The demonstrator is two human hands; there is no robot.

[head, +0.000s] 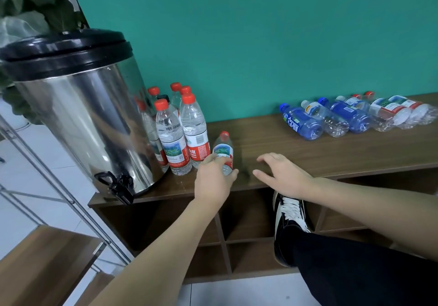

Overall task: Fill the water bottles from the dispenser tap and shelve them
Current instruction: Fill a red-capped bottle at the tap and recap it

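Where the wooden surface (296,144) meets the teal wall, at far left: steel water dispenser (80,120) with black lid, black tap (118,186) jutting past the front edge. Just beside its right flank, touching or nearly so: cluster of upright red-capped bottles (180,130), clear, red-and-white labels, caps on.

Next to the right, left hand (212,182), forearm stretched up from below, wrist straight, back of hand toward the camera. Grip wrapped round the lower body of a small red-capped bottle (224,150): fingers curled over its left side, thumb pressed against the base on the right. Bottle tilted slightly, cap pointing away toward the wall, just beside the standing cluster; whether its base touches the wood cannot be told.

Further right, right hand (282,175), arm entering from the right edge, palm down above the front edge, fingers spread and loosely bent, holding nothing. Near the held bottle, not touching it.

Below, open cubbies of the shelf unit (248,239), with a black-and-white sneaker (289,222) and dark trouser leg in front.

At far right, well apart from the hands: row of empty bottles lying on their sides (355,116), some blue, some clear, caps toward the wall.
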